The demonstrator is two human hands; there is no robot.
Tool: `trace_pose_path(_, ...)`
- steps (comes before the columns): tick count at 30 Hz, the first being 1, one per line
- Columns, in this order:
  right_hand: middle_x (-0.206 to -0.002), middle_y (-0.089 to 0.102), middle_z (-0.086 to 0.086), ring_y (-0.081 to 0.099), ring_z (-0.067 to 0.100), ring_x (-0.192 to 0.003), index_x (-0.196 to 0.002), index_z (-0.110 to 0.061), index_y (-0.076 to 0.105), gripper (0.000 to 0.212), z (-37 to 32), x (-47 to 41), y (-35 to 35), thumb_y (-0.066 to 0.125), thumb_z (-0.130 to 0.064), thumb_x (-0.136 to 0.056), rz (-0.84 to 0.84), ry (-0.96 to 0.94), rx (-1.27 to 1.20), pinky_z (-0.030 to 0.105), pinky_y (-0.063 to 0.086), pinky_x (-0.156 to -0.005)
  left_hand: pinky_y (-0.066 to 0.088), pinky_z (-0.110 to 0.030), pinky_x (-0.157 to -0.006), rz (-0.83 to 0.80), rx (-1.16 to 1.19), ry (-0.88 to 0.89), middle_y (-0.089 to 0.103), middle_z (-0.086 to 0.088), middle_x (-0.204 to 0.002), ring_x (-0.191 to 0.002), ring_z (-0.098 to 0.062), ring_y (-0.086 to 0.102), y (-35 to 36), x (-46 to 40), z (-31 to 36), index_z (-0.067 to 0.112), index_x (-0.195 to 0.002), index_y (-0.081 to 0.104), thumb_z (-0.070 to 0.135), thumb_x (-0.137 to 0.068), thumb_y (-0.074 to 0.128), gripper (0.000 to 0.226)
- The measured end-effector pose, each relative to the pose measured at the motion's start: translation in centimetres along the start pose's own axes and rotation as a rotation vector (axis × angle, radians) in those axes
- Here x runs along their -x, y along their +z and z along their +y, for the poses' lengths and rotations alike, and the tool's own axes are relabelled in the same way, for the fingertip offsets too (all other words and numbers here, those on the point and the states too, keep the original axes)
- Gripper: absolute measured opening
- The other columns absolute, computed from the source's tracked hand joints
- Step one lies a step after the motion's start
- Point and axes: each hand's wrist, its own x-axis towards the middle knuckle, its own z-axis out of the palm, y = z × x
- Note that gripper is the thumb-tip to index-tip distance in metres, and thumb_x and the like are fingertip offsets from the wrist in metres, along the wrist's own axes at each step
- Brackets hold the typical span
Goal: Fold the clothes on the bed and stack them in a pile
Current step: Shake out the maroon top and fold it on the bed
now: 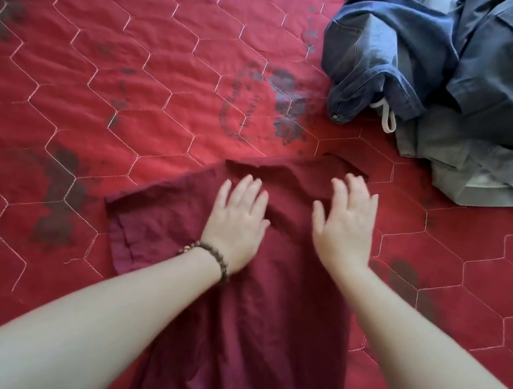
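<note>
A dark maroon short-sleeved shirt (253, 324) lies flat on the red quilted bed (106, 65), collar end away from me, one sleeve sticking out to the left. My left hand (236, 221), with a bead bracelet at the wrist, rests palm down on the shirt's upper part, fingers spread. My right hand (344, 220) is just beside it over the collar area, fingers apart and slightly blurred, holding nothing. A crumpled heap of blue clothes (457, 79) lies at the upper right.
The quilt has hexagon stitching and dark floral prints. In the blue heap, darker denim pieces lie over a pale grey-blue garment (478, 171) with a white drawstring (387, 118). The bed's left half holds only the quilt.
</note>
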Motion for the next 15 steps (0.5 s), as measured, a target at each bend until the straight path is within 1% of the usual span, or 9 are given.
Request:
trace_pose_path(2,-0.148,0.04,0.016,0.027,0.031,-0.143,-0.135,-0.007,0.051,0.051,-0.3,2.2,1.4,0.054,-0.034,-0.093,-0.136,-0.117,0.081,0.055,0.014,-0.117,0.003,-0.046,-0.119,-0.114,-0.031,0.05,0.011,-0.009,-0.161,-0.148,-0.022,0.004,1.6,1.5,0.9,0.012,-0.152,0.017,0.047,-0.099,0.026,0.064)
trace_pose_path(4,-0.155,0.031,0.011,0.017,0.027,-0.147,-0.143,-0.014,0.043,0.056,0.3,3.6,2.4,0.045,-0.043,-0.096,-0.247,-0.161,0.168,0.055,0.009,-0.118,0.0,-0.045,-0.119,-0.14,-0.044,0.047,0.003,-0.006,-0.162,-0.148,-0.02,-0.002,2.6,2.0,0.3,0.017,-0.153,0.007,0.052,-0.098,0.017,0.066)
trace_pose_path(6,-0.159,0.022,0.006,0.01,0.022,-0.148,-0.148,-0.019,0.034,0.059,1.2,4.4,2.8,0.035,-0.048,-0.097,-0.273,-0.161,0.232,0.055,0.004,-0.118,-0.001,-0.044,-0.119,-0.117,-0.056,0.019,0.001,-0.003,-0.162,-0.148,-0.018,-0.002,3.0,2.1,-0.9,0.022,-0.154,0.005,0.054,-0.096,0.014,0.066)
trace_pose_path(9,-0.161,0.011,0.002,0.002,0.019,-0.149,-0.151,-0.02,0.024,0.063,1.9,5.7,2.5,0.022,-0.052,-0.096,-0.285,-0.106,0.283,0.054,0.0,-0.118,-0.001,-0.044,-0.119,-0.131,-0.077,-0.065,-0.001,0.0,-0.162,-0.148,-0.02,-0.003,2.8,2.1,-2.7,0.023,-0.153,0.002,0.055,-0.096,0.013,0.066)
trace_pose_path(12,-0.161,0.01,0.004,0.001,0.021,-0.149,-0.152,-0.018,0.022,0.066,1.2,8.1,1.8,0.022,-0.052,-0.096,-0.281,-0.058,0.265,0.055,0.002,-0.118,-0.002,-0.048,-0.119,-0.154,-0.104,-0.154,-0.002,-0.004,-0.162,-0.148,-0.022,-0.004,2.2,3.2,-2.9,0.02,-0.153,0.0,0.055,-0.098,0.016,0.068)
trace_pose_path(13,-0.161,0.011,0.005,0.002,0.022,-0.149,-0.152,-0.017,0.022,0.066,0.8,9.2,1.7,0.023,-0.052,-0.096,-0.286,-0.061,0.258,0.056,0.003,-0.118,-0.003,-0.049,-0.118,-0.151,-0.096,-0.151,-0.001,-0.005,-0.162,-0.148,-0.022,-0.004,1.9,4.0,-2.4,0.018,-0.153,0.001,0.054,-0.098,0.018,0.068)
trace_pose_path(15,-0.161,0.012,0.006,0.004,0.023,-0.149,-0.152,-0.016,0.024,0.066,-0.4,11.6,1.4,0.027,-0.051,-0.096,-0.299,-0.091,0.241,0.056,0.004,-0.118,-0.002,-0.05,-0.118,-0.129,-0.043,-0.067,0.003,-0.007,-0.162,-0.149,-0.023,-0.001,1.5,6.3,-0.5,0.015,-0.153,0.007,0.052,-0.097,0.022,0.069)
